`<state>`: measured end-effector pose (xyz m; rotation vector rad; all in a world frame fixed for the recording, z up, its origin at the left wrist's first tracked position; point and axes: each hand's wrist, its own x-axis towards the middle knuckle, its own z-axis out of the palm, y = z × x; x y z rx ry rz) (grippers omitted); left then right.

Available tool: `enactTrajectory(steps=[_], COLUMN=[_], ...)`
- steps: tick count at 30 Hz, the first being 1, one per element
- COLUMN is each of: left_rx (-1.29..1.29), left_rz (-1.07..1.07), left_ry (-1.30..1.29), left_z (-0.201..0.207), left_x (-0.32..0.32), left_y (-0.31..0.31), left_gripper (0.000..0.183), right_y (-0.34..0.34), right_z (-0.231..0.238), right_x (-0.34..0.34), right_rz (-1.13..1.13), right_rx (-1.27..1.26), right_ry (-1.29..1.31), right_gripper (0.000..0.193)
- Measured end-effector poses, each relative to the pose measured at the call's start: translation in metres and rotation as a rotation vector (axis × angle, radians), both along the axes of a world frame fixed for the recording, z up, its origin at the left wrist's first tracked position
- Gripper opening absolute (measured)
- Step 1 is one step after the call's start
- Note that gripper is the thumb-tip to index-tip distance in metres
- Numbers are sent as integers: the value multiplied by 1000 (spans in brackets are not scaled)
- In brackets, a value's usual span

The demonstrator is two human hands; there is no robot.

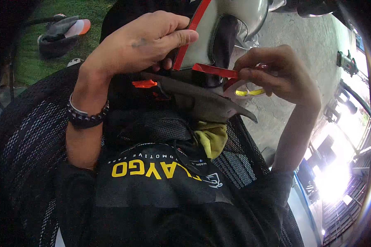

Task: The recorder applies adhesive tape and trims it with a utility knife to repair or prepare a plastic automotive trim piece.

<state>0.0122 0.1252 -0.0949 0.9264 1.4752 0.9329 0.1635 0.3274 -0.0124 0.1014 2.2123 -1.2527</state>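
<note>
A light grey, glossy moulded part with a curved cut-out rises at the top middle. Red tape runs along its left edge. My left hand is closed on that edge, thumb on the tape and the other fingers partly hidden behind. To the right of the part, my right hand pinches a roll of red tape and the strip coming off it. The free strip reaches left, its end close to the part's lower edge; whether they touch I cannot tell.
Across my lap lies a dark grey curved piece, with a bright orange bit beside it. A yellow-green cloth is tucked below. Black mesh seating surrounds me. A shoe rests on green turf; concrete floor lies right.
</note>
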Motion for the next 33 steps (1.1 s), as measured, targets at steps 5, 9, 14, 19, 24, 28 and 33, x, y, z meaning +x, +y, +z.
enactTrajectory(steps=[5,9,14,19,24,28,33], left_rx=[-30,2,-85,-112,-205,114,93], left_rz=[126,153,11,129,158,-246,14], left_ry=[21,63,44,-22,23,-379,48], left_z=[16,20,17,31,44,28,21], left_x=[-14,-31,-37,-27,-22,-51,-20], left_y=[-3,15,24,24,35,28,21], left_gripper=[20,27,25,22,55,45,17], right_y=[9,12,17,12,14,14,15], right_z=[3,-2,-25,-33,-34,-30,-26], right_x=[-12,-29,-20,-16,-9,-12,-21], right_rz=[57,58,18,-26,-51,-72,48], right_rx=[-68,-60,1,-122,-143,-138,-36], right_ry=[194,231,321,323,308,243,293], right_gripper=[14,15,18,19,19,19,16])
